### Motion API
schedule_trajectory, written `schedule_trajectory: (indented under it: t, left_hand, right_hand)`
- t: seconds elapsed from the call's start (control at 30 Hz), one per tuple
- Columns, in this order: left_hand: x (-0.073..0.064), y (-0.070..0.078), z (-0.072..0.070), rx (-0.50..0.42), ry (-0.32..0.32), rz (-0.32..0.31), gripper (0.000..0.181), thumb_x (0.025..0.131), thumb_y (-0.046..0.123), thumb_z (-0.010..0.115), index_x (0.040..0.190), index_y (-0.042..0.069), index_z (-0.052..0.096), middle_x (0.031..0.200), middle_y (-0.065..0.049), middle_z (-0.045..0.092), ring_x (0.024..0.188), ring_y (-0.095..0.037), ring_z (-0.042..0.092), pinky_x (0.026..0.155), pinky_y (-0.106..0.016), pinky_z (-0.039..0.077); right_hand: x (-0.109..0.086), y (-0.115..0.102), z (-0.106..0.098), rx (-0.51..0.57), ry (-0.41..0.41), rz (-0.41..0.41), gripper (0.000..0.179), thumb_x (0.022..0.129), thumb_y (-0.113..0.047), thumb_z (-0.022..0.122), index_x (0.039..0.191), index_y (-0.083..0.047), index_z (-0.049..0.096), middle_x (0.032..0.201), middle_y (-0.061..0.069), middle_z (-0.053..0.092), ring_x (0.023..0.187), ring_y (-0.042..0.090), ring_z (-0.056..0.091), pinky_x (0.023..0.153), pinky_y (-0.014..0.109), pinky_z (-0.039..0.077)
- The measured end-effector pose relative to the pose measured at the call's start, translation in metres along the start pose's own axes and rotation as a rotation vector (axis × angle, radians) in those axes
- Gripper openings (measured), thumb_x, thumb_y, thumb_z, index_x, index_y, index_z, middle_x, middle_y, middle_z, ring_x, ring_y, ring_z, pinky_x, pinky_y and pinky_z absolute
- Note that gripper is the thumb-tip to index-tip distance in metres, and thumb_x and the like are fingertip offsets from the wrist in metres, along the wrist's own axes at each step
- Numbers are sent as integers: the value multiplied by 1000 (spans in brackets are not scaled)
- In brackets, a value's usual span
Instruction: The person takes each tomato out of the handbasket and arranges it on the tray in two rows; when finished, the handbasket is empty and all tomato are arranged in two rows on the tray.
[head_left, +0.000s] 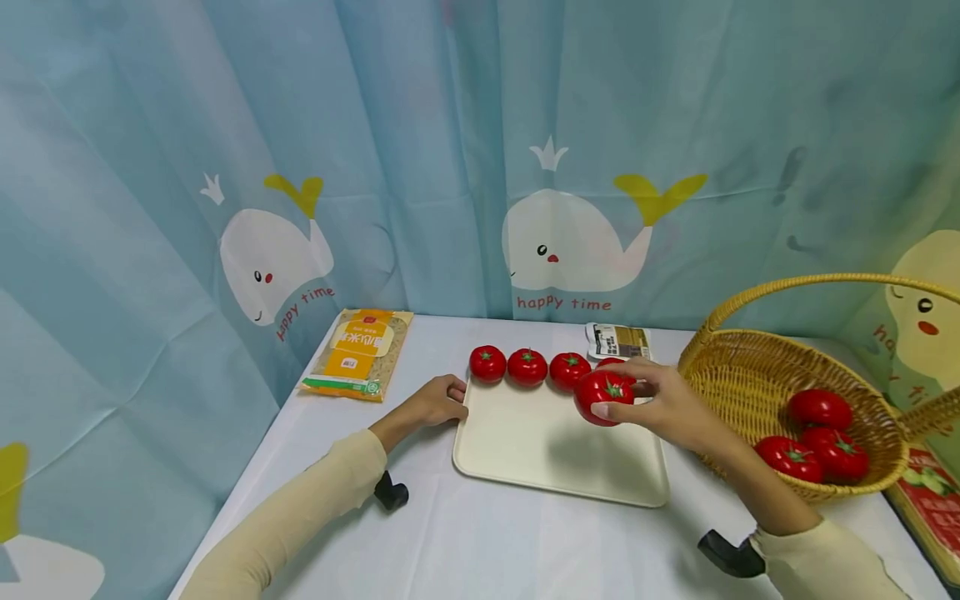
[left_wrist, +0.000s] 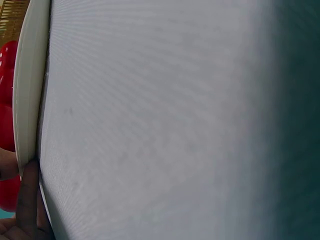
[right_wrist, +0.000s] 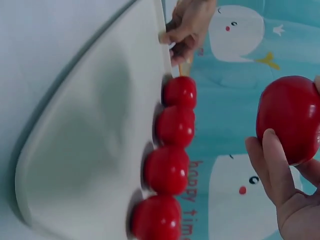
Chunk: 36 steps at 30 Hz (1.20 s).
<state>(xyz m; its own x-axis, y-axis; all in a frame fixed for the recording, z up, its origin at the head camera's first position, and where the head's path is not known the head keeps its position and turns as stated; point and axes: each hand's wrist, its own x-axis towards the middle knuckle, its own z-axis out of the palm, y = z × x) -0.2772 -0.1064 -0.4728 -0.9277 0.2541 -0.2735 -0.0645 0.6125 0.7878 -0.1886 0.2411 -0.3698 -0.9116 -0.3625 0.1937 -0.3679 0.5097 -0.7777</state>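
Note:
My right hand (head_left: 671, 408) grips a red tomato (head_left: 600, 398) above the right half of a cream tray (head_left: 517, 442). The right wrist view shows fingers (right_wrist: 277, 165) curled round this tomato (right_wrist: 290, 117). Several more tomatoes (right_wrist: 172, 170) stand in a row along the tray's far edge; the held one partly hides the rightmost in the head view. At the tray's left edge, my left hand (head_left: 437, 402) pinches the rim. The left wrist view has the thumb (left_wrist: 7, 164) above the tray rim (left_wrist: 29, 85) and a finger (left_wrist: 27, 197) beneath it.
A wicker basket (head_left: 738, 367) with an arched handle stands at the right, holding three tomatoes (head_left: 819, 408). A bag of grain (head_left: 358, 354) lies at the left. Behind the tray is a small packet (head_left: 618, 342). A red-printed package (head_left: 933, 492) is partly beneath the basket.

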Motion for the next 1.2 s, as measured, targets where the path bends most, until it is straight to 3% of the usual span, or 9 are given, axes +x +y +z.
schedule_trajectory:
  t: [0.13,0.27,0.47,0.67,0.87,1.2]
  left_hand:
    - [-1,0,0,-1,4,3,45,76,5,73,118,1,59,100,-8,62,88,-17,57,76,-24,51]
    - [0,-2,0,-3,3,3,43,77,5,73,118,2,60,100,-8,62,88,-17,57,77,-25,51]
    - [-1,-3,0,-7,2,-4,43,77,4,72,118,1,59,100,-8,62,87,-17,58,76,-25,52]
    - [-2,-3,0,16,7,-12,43,78,6,72,119,3,59,102,-8,62,89,-17,57,80,-26,51]
    - [1,-3,0,23,-3,-5,44,78,7,71,119,2,59,102,-7,61,89,-17,57,80,-26,51]
    - [2,0,-2,5,-18,3,44,78,6,71,120,1,59,101,-8,61,87,-17,57,76,-25,51]
  right_hand:
    - [6,2,13,27,-25,-33,45,83,-17,80,124,-2,66,126,22,59,98,32,67,71,26,59]
    - [10,3,21,37,-47,-6,48,82,-20,82,125,-5,65,119,18,61,98,30,67,72,28,60]
    - [15,3,30,75,-79,39,55,83,-23,81,131,-4,62,124,21,61,96,25,68,75,28,60]
    - [25,11,41,65,-45,-60,53,83,-18,82,130,-3,62,119,19,65,89,20,68,73,25,59]
    - [33,20,51,57,-61,-120,53,85,-16,79,134,-5,61,126,18,65,101,21,67,82,26,58]
    - [48,24,63,66,-126,-37,55,86,-23,79,136,-10,62,127,15,64,110,28,65,90,37,57]
